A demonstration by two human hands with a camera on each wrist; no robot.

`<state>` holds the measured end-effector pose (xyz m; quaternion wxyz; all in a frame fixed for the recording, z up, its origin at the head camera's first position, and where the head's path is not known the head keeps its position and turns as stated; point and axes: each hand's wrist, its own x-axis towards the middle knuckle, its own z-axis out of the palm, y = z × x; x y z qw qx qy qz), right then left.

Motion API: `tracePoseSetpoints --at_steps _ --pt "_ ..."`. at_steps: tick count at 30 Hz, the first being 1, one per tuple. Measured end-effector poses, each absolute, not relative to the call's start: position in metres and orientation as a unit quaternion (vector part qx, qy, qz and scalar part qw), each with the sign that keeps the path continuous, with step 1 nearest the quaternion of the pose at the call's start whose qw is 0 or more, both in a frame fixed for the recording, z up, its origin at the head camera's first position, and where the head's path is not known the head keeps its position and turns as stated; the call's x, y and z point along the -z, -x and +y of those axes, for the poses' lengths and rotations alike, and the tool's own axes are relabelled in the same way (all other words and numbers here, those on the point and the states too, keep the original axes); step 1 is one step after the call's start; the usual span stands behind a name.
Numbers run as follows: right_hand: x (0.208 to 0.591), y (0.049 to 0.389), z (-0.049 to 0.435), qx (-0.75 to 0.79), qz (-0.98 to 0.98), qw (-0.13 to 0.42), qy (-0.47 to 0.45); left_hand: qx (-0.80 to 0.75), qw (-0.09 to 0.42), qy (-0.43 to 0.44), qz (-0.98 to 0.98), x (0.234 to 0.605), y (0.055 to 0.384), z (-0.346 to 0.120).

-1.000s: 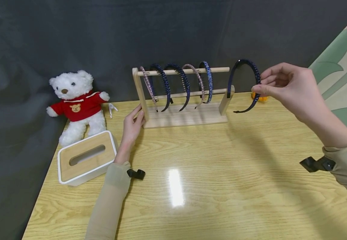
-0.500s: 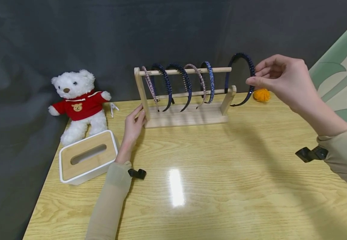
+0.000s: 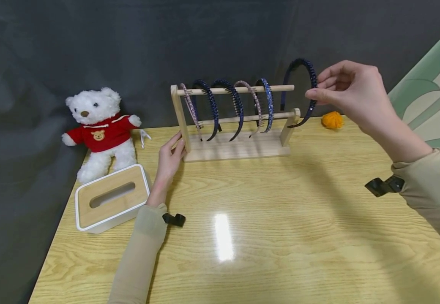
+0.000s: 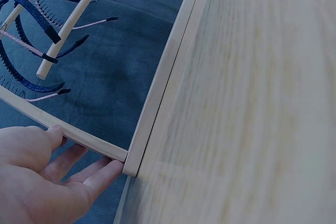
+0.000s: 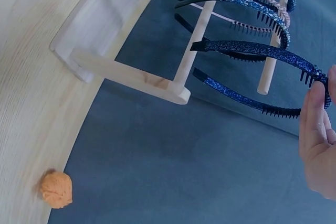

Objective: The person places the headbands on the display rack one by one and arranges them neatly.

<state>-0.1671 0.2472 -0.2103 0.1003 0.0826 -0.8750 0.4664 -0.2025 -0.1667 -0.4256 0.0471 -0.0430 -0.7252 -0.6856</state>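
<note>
A wooden headband rack [image 3: 239, 150] stands at the table's back, with several pink, dark blue and glittery blue headbands hanging on its upper bar. At its left post, my left hand [image 3: 170, 158] holds the wood low down, thumb at the front and fingers reaching around the side; the left wrist view shows the fingertips close to the base. My right hand [image 3: 351, 93] pinches a dark blue toothed headband [image 3: 312, 90] between thumb and fingers at its right side. The headband is upright at the bar's free right end, its open ends overlapping the rack's lower rail in the right wrist view.
A white teddy bear [image 3: 102, 126] in a red hoodie sits at the back left. Before it stands a tissue box [image 3: 113, 196] with a wooden lid. A small white clip [image 3: 143, 137] lies beside the bear, and an orange fuzzy ball [image 3: 332, 120] lies right of the rack.
My right hand has moved left and up with the dark blue headband, bringing it from beside the rack to the bar's right end. My left hand stays at the post.
</note>
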Motion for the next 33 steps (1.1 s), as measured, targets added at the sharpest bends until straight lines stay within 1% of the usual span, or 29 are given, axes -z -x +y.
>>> tracePoseSetpoints --at_steps 11,15,24,33 --pt "0.225 0.186 0.229 -0.458 -0.88 0.089 -0.094 0.689 0.041 0.038 -0.723 0.426 0.201 -0.166" --pt "0.231 0.19 0.227 -0.435 -0.892 0.084 -0.093 0.69 0.038 0.034 -0.722 0.425 0.2 -0.165" --pt "0.242 0.195 0.22 -0.434 -0.895 0.061 -0.085 0.689 0.038 0.032 -0.723 0.424 0.2 -0.164" --pt "0.245 0.195 0.215 -0.415 -0.903 0.069 -0.088 0.682 0.036 0.024 -0.73 0.424 0.198 -0.164"
